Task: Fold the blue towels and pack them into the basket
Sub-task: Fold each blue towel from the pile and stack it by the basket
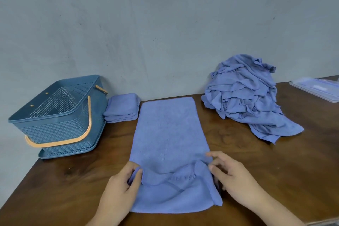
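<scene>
**A:** Where is the blue towel [168, 130] lying?

**B:** Lengthwise in the middle of the wooden worktop [275, 161]. Its far end is flat and smooth and reaches almost to the grey wall [165, 24]. The near end is rumpled, with a fold of cloth raised off the surface between the two hands.

**A:** What is the left hand [122, 187] doing?

**B:** It pinches the towel's near left edge, with the cloth bunched between thumb and fingers.

**A:** And the right hand [233, 176]?

**B:** It is at the near right edge, fingers bent, with the fingertips on the raised fold. The thumb is hidden behind the cloth, but the hand looks to be gripping that edge.

**A:** Where is the basket [60, 115]?

**B:** At the far left corner of the worktop, against the wall. It is a dark blue perforated basket with an orange handle [86, 130] swung down across its front. It sits on a matching blue base. I can see no towel in the part of its inside that shows.

**A:** Are any towels folded?

**B:** Yes. A short stack of folded towels [122, 107] lies just beside the basket's right side, between it and the spread towel.

**A:** And the others?

**B:** A crumpled heap of towels [245, 97] sits at the far right, apart from the spread towel, with one corner trailing forward. Beyond it, at the right edge of the view, lies a clear plastic lid [317, 88].
</scene>
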A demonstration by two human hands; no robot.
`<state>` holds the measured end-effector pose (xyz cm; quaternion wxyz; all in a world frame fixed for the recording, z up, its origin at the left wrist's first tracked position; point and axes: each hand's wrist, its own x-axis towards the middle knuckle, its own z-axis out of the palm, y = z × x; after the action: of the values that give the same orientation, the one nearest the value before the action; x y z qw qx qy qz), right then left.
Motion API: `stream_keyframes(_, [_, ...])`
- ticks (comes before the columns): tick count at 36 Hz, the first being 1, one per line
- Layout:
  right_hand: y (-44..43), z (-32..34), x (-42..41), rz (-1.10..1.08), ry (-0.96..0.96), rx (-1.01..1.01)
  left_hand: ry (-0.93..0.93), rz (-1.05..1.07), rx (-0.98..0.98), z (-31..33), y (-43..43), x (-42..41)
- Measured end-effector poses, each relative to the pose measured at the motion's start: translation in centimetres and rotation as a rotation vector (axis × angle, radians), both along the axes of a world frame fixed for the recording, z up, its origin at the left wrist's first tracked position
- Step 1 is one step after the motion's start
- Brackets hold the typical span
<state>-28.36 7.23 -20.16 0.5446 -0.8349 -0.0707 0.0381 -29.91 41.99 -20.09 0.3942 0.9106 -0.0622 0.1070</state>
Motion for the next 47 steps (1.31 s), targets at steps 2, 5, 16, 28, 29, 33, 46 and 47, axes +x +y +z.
stream_keyframes(2, [0.2, -0.2, 0.2, -0.008, -0.053, -0.083, 0.008, 0.043, 0.117, -0.6, 0.3, 0.6])
stream_keyframes(5, [0.3, -0.6, -0.1, -0.024, -0.113, -0.145, 0.037, 0.074, 0.212, -1.1, 0.3, 0.9])
stream_keyframes(16, [-0.1, -2.9, -1.1, -0.342, -0.27, -0.731, 0.062, 0.071, 0.25, -1.3, 0.4, 0.7])
stream_keyframes(28, [1.3, 1.6, 0.0, -0.268, 0.266, 0.048, 0.041, 0.063, 0.273, -1.5, 0.4, 0.4])
stream_keyframes(29, [1.3, 2.1, -0.1, -0.257, 0.348, 0.166, 0.041, 0.063, 0.272, -1.5, 0.5, 0.5])
stream_keyframes(33, [0.9, 3.4, -1.2, -0.128, 0.466, 0.33, 0.04, 0.059, 0.272, -1.6, 0.5, 0.5])
stream_keyframes(46, [0.6, 3.5, -3.6, -0.046, 0.49, 0.45, 0.048, 0.036, 0.262, -1.7, 0.6, 0.4])
stream_keyframes(47, [0.6, 3.6, -3.7, -0.042, 0.503, 0.456, 0.048, 0.033, 0.265, -1.8, 0.7, 0.4])
